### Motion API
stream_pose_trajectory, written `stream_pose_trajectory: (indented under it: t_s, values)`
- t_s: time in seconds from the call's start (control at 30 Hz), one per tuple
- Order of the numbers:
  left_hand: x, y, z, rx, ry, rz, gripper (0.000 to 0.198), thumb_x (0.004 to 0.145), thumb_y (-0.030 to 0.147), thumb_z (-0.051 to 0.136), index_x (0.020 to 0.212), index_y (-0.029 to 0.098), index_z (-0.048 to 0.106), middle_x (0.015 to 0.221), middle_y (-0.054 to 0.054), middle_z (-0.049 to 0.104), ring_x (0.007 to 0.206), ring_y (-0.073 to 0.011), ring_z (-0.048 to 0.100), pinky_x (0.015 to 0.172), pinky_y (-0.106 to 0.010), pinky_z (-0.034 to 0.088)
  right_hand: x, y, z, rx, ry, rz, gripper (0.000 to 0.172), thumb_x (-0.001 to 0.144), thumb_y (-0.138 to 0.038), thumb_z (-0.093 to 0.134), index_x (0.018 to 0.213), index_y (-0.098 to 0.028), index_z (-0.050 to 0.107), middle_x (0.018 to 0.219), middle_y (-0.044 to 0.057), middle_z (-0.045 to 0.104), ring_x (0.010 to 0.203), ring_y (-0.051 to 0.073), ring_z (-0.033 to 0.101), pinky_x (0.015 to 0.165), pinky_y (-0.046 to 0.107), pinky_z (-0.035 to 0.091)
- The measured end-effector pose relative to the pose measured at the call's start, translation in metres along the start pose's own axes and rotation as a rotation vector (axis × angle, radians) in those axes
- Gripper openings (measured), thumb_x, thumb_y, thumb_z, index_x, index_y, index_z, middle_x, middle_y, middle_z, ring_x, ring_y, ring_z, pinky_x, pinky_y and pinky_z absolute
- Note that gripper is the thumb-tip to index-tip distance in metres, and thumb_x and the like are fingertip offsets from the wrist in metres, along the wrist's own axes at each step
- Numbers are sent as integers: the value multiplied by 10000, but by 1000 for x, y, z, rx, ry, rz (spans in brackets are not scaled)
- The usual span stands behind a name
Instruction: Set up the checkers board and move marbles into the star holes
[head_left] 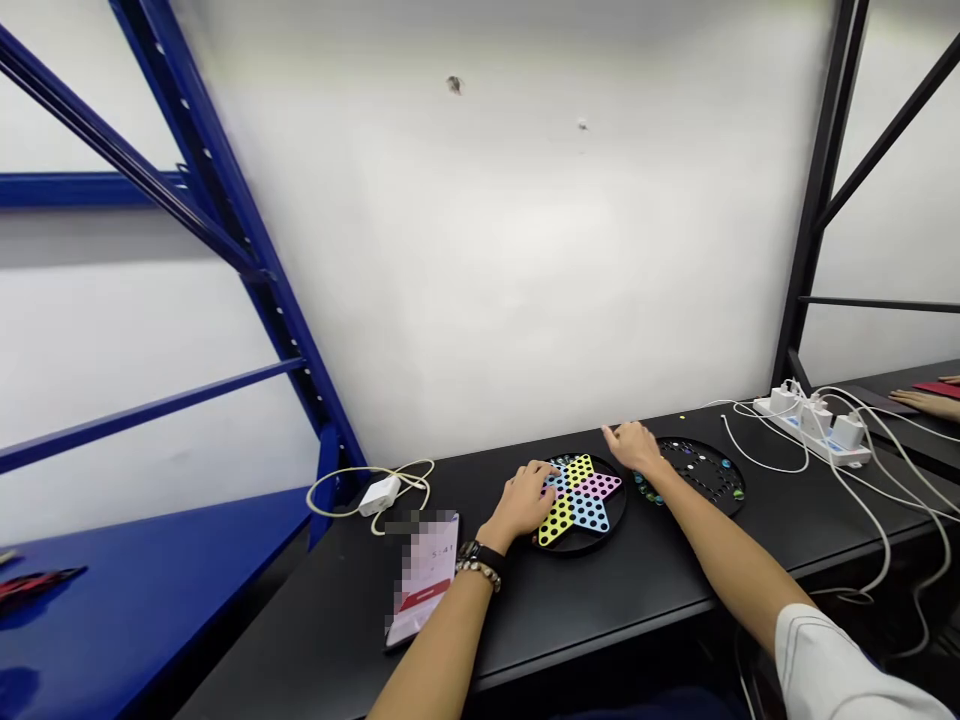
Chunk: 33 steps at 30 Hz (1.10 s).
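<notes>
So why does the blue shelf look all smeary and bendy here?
In the head view, the blue metal shelf upright is smeared by blur and leans steeply, probably from wide-lens bending, while the star-shaped Chinese checkers board looks sharper.

A Chinese checkers board [579, 520] lies on the table [592, 610], in front of the wall [487, 250]. Just right of the board sits a round marble tray [701, 475], with marbles [720, 465] in its holes. Left of the board and nearer the table's front edge lies a smartphone [424, 580]. Farther left and behind that phone is a charger [379, 495] with its cable. Well right of the board, a power strip [811, 425] lies near the wall. A shelf [135, 620] stands left of the table.
</notes>
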<state>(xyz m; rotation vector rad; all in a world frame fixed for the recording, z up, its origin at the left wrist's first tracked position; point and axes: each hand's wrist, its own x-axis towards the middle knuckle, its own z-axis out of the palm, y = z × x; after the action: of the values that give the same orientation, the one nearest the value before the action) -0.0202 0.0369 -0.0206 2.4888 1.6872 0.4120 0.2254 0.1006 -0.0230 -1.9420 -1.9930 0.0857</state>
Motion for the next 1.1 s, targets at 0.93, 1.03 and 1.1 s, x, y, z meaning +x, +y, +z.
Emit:
stream_pose_trajectory:
  t_s: [0.93, 1.03, 1.1]
  values:
    - [7, 5, -4, -25, -1, -89, 510, 775, 600, 649, 1220, 350, 637, 1306, -35, 594, 1238, -305, 502, 1061, -488, 340, -35, -36, 5, 65, -167, -454, 410, 927, -480, 480, 1205, -212, 619, 1270, 109, 580, 1103, 270, 560, 913, 368, 412]
    - [6, 0, -7, -11, 35, -160, 571, 755, 615, 658, 1244, 324, 612, 1310, -60, 590, 1245, -322, 492, 1037, -511, 356, -35, -38, 1, -10, -121, -437, 433, 927, -530, 458, 1121, -188, 640, 1193, 134, 602, 1042, 264, 585, 872, 349, 414]
    - [5, -4, -9, 14, 54, -202, 589, 751, 634, 650, 1241, 310, 609, 1302, -72, 593, 1239, -331, 495, 1018, -511, 371, -34, -38, 0, -26, -94, -413, 419, 917, -543, 464, 978, -187, 675, 1085, 124, 643, 968, 247, 606, 831, 321, 408]
